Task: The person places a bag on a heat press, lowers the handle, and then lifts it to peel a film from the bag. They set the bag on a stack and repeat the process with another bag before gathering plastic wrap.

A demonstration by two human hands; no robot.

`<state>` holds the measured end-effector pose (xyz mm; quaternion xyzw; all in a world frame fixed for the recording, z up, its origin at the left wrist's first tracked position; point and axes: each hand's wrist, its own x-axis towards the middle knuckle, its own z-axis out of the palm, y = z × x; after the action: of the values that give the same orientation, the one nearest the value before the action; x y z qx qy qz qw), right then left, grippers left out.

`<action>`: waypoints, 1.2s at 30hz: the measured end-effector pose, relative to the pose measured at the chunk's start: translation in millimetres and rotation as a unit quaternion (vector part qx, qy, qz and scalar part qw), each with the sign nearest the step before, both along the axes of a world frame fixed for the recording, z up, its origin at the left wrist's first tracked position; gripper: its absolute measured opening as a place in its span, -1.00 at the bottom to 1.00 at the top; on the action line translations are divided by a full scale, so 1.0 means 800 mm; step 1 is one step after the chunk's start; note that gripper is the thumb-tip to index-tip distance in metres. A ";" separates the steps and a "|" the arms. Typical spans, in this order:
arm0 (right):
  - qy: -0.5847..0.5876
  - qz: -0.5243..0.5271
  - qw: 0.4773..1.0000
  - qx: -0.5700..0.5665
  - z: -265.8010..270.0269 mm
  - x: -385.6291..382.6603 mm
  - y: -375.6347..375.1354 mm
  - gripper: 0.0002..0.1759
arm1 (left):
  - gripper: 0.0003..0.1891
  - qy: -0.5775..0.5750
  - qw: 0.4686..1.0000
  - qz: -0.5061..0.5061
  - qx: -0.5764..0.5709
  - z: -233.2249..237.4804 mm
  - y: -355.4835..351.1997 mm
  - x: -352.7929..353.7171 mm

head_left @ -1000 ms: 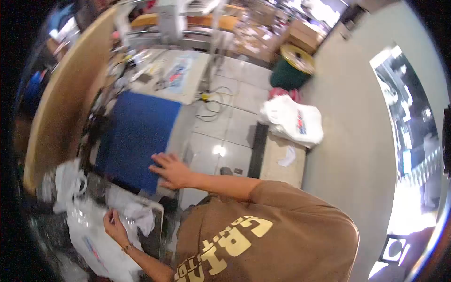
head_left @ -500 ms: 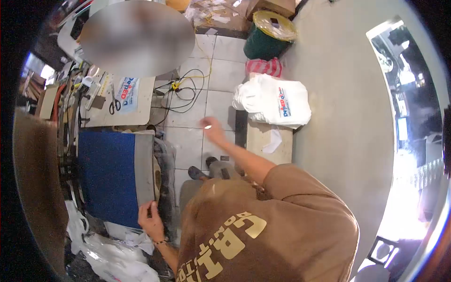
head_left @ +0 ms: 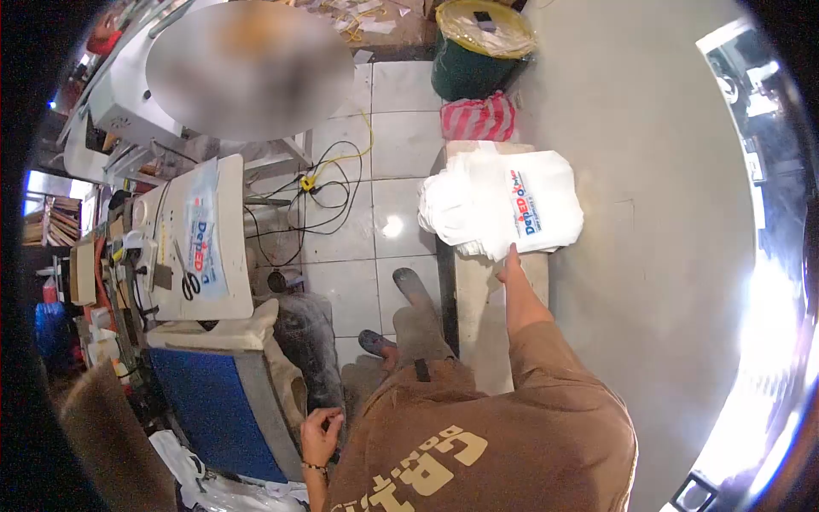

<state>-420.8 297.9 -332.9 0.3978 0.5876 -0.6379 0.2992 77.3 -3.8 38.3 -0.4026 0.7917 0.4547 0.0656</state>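
Note:
My right hand (head_left: 510,266) reaches forward with its index finger stretched out, the fingertip at the near edge of a pile of white printed cloth pieces (head_left: 550,192). Blue and red lettering shows on the top piece. The pile lies on a narrow pale bench (head_left: 486,320). Low on the left, my left hand (head_left: 319,437) has loosely bent fingers with a gap by the thumb, and I see nothing held in it. Beside it are dark draped cloth (head_left: 309,350) and a blue panel with a grey edge (head_left: 213,401).
A pale board (head_left: 229,282) at the left carries a printed sheet (head_left: 203,226) and scissors (head_left: 189,286). Cables (head_left: 337,200) lie on the tiled floor. Beyond the bench stand a red-and-white striped bag (head_left: 478,118) and a green bin (head_left: 469,72). White plastic (head_left: 222,491) lies at lower left.
My right hand has moved from above the floor tiles rightward to the white pile. My left hand has left the grey edge of the blue panel and shifted right. The view has turned.

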 end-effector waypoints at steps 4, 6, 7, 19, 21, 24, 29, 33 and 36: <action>-0.087 -0.126 0.981 -0.115 -0.020 -0.005 -0.049 -0.07 | -0.82 -0.014 1.000 -0.021 -0.015 -0.037 0.003 -0.022; -0.079 -0.132 0.981 -0.114 -0.002 -0.001 -0.074 -0.09 | -0.81 -0.022 1.000 0.000 0.002 -0.031 0.003 -0.050; -0.070 -0.135 0.982 -0.116 0.009 0.000 -0.084 -0.10 | -0.81 -0.026 1.000 0.006 0.006 -0.019 0.000 -0.073; -0.126 0.050 0.987 -0.083 -0.029 -0.025 -0.063 -0.41 | -0.75 -0.020 0.990 0.124 -0.056 -0.010 -0.008 -0.093; -0.165 0.108 0.980 -0.040 -0.016 -0.011 -0.050 -0.49 | -0.74 0.011 0.984 0.170 -0.058 0.001 0.000 -0.087; -0.207 0.187 0.960 0.025 -0.002 0.017 -0.057 -0.61 | -0.71 -0.014 0.968 0.240 -0.067 0.016 0.016 -0.068; -0.129 0.297 0.944 0.055 0.028 0.037 -0.175 -0.78 | -0.69 0.029 0.915 0.361 -0.175 0.005 0.046 -0.012; 0.107 0.399 0.911 0.008 0.074 0.069 -0.350 -0.84 | -0.70 0.028 0.871 0.410 -0.271 0.013 0.050 0.049; 0.348 0.529 0.770 -0.074 0.120 0.132 -0.471 -0.69 | -0.75 0.074 0.777 0.528 -0.334 -0.004 0.043 0.121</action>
<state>-315.3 -78.6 -236.9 -0.2484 0.7203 -0.5148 0.3929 174.4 30.7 35.4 -0.7193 0.5597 0.1535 -0.3818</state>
